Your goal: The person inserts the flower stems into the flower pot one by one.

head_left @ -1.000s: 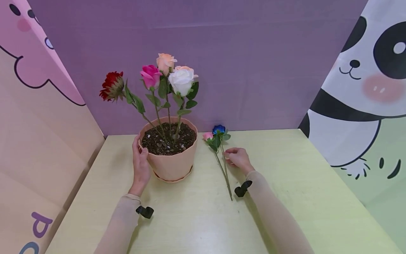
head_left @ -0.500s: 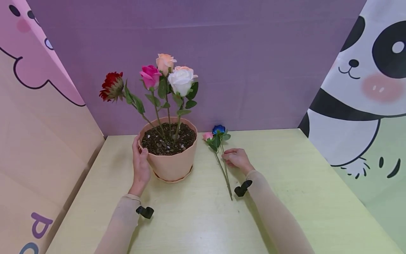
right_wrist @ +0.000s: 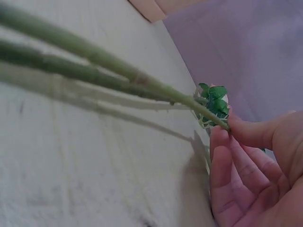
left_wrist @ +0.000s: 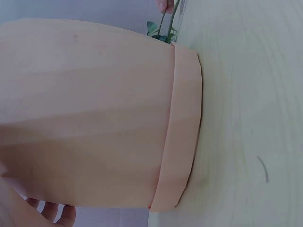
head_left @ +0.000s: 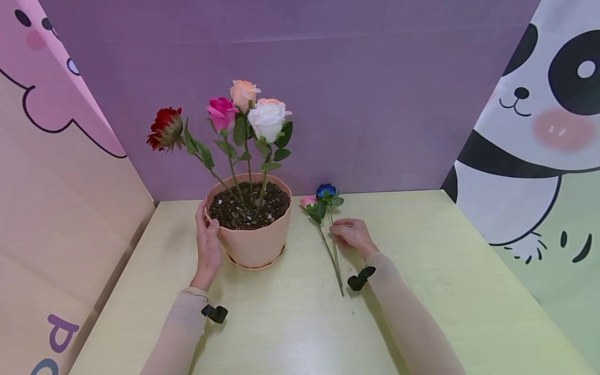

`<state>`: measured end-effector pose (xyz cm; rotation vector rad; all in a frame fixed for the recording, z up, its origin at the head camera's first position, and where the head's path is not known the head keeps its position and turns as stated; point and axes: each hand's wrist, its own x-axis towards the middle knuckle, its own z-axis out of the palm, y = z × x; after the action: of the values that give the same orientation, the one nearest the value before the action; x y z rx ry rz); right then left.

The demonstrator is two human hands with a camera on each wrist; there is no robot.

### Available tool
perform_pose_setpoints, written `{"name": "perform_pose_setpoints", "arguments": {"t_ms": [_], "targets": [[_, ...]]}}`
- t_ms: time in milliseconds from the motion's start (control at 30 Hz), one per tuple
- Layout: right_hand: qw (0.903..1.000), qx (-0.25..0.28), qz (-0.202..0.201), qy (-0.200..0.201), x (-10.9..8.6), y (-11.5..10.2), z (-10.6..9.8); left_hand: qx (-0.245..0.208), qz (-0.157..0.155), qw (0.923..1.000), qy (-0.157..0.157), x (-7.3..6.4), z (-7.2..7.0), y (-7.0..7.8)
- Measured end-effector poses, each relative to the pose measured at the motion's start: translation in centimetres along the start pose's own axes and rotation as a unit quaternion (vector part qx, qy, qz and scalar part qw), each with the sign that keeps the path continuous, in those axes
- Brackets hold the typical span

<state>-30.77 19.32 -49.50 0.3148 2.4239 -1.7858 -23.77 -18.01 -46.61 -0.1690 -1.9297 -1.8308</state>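
My left hand [head_left: 208, 250] holds the left side of a peach flowerpot [head_left: 253, 247], thumb toward the front and fingers round the far side. In the left wrist view, the fingers [left_wrist: 66, 216] show past the pot's edge. To the right of the pot, my right hand [head_left: 353, 234] pinches the stem of a blue artificial rose [head_left: 325, 191] between thumb and fingers. A pink artificial rose [head_left: 308, 202] lies beside it on the table, its stem close to the blue one's. The right wrist view has the pinched stem [right_wrist: 199, 108] close up; the blue bloom is hidden there.
Dark soil [head_left: 229, 213] fills the pot, with a red flower [head_left: 165, 129], a magenta rose [head_left: 222, 114], a white rose [head_left: 268, 122] and peach roses [head_left: 245, 95] standing in it. A purple backdrop [head_left: 375, 104] rises behind the pale table [head_left: 290, 323].
The blue rose's head has shifted slightly right and up, with my right hand moving slightly right. My left hand and the pot stay where they were.
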Motion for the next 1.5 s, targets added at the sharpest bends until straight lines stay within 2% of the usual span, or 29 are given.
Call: {"name": "perform_pose_setpoints", "arguments": {"t_ms": [233,433,533,700,900,1233,1367,1500], "targets": [[0.9996,0.028,-0.010,-0.005,-0.4,-0.4,-0.2,-0.003,-0.003,1.0000,0.000,0.0,0.0,0.1],[0.9944,0.103,-0.021,-0.009,-0.5,-1.1,-0.6,-0.003,-0.009,1.0000,-0.001,0.0,0.0,0.1],[0.9879,0.151,-0.035,-0.005,-0.5,-1.9,-0.7,-0.005,-0.007,1.0000,0.001,0.0,0.0,0.0],[0.9715,0.227,-0.067,0.014,-0.8,-3.7,-0.8,-0.009,-0.003,1.0000,0.003,0.1,0.0,0.0],[0.9543,0.281,-0.097,0.032,-1.4,-5.6,-1.0,-0.006,-0.001,1.0000,0.002,0.1,0.0,0.0],[0.9372,0.317,-0.145,0.023,-2.3,-8.1,-1.4,-0.004,0.001,1.0000,-0.003,-0.2,-0.2,-0.1],[0.9308,0.331,-0.152,0.033,-3.0,-9.3,-1.6,0.007,-0.004,0.9999,-0.005,-0.6,-0.3,-0.1],[0.9232,0.340,-0.175,0.041,-3.5,-10.9,-1.6,0.006,0.005,1.0000,-0.004,-0.4,-0.2,-0.1]]}}
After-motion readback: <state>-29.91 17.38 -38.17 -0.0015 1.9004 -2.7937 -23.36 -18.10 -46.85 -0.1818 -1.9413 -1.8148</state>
